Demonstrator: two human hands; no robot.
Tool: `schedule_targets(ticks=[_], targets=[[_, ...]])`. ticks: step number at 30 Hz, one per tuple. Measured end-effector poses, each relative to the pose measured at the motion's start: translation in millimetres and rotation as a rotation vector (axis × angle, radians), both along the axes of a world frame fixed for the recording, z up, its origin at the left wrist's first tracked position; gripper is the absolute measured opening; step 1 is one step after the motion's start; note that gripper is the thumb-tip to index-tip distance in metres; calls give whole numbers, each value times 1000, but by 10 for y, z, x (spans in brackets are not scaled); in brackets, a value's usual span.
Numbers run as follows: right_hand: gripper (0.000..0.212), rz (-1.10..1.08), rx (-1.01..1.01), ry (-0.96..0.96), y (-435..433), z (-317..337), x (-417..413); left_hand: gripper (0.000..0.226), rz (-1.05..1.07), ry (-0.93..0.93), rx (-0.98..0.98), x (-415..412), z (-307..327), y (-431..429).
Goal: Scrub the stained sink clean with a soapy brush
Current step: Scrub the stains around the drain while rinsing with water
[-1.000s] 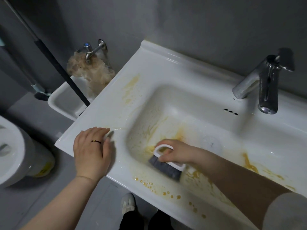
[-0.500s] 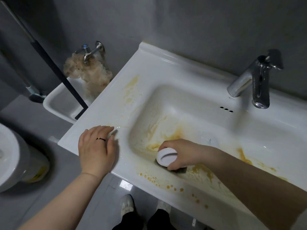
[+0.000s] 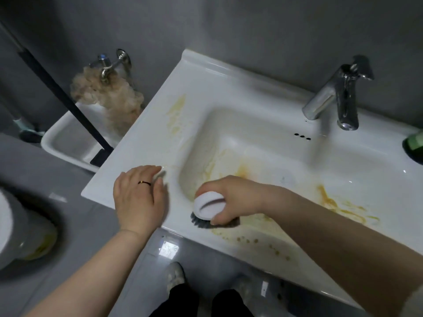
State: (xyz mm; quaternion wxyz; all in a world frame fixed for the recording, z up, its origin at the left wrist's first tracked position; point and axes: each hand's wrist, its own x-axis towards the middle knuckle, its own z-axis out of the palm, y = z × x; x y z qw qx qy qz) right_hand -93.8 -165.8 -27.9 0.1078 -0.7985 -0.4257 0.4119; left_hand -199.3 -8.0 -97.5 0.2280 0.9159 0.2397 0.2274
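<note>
Right grip (image 3: 231, 197) clasps the brush (image 3: 207, 205) on the near rim of the sink (image 3: 251, 92), bristles lengthwise along that rim toward the yellow stains (image 3: 332, 202); left grip (image 3: 137, 197) lies flat

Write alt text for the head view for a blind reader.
The right hand grips a white-handled scrub brush on the front edge of a white sink streaked with yellow-brown stains. The left hand rests flat on the rim; a chrome faucet stands behind.

No lettering, brand or number is legible on the sink (image 3: 229, 92) or faucet (image 3: 346, 99).
</note>
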Motion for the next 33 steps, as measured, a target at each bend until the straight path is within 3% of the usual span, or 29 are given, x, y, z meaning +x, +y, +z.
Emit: schedule_targets(ticks=[4,10,17,23,29,33], targets=[[55,99,46,-94,290,0,13,49,6,11,-43,-56,-1,-9],[52,230,-222,-35,-570,46,123,46,39,-14,-106,-250,-81,-370],[51,229,67,-185,-394,5,46,49,153,-25,-80,-277,-18,-865],[47,261,-176,-43,-1316,58,219,50,265,-65,-83,-357,-4,-1231],[49,185,65,-107,-1044,-66,139,51,243,-34,-81,-269,-13,-1463],[47,212,-76,-32,-1487,-38,248,49,237,-13,-93,-172,0,-1381]])
